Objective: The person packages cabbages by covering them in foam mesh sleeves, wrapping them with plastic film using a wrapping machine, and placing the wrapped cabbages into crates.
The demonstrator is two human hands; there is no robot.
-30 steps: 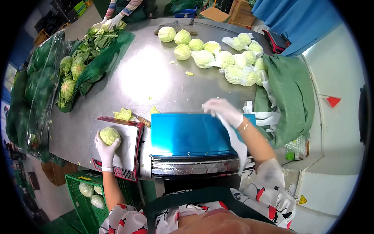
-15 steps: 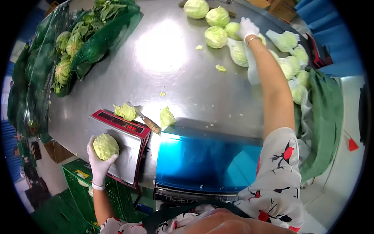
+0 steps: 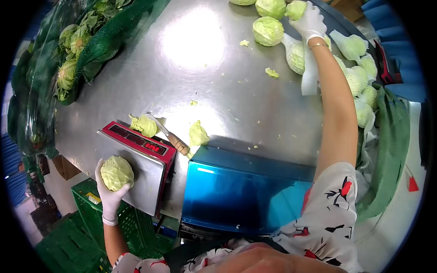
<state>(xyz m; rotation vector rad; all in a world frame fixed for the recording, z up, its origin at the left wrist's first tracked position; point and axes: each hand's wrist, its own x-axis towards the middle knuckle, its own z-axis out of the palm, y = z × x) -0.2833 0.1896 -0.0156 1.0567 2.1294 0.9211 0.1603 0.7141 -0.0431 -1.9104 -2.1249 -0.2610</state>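
Observation:
My left hand (image 3: 109, 195), in a white glove, is wrapped round a cabbage (image 3: 117, 173) at the left part of the scale (image 3: 148, 182), whose red display is lit. Far off at the top right, my right hand (image 3: 311, 22), also gloved, has its fingers on a small cabbage (image 3: 296, 10). A strip of white netting (image 3: 309, 73) hangs below that hand. Beside it lie a bare cabbage (image 3: 267, 31) and a netted cabbage (image 3: 296, 55). The fingertips of my right hand are partly hidden by its back.
A blue-topped machine (image 3: 236, 191) stands right of the scale. Behind the scale lie a knife (image 3: 175, 140) and loose leaves (image 3: 198, 134). Green net bags (image 3: 109, 41) with cabbages are at the left. More netted cabbages (image 3: 355, 79) and green cloth (image 3: 391, 150) are at the right; a green crate (image 3: 91, 204) sits below.
My right hand has reached from above the blue machine to the far cabbages, with the white netting, and now holds a small one. My left hand keeps its cabbage; the view has shifted.

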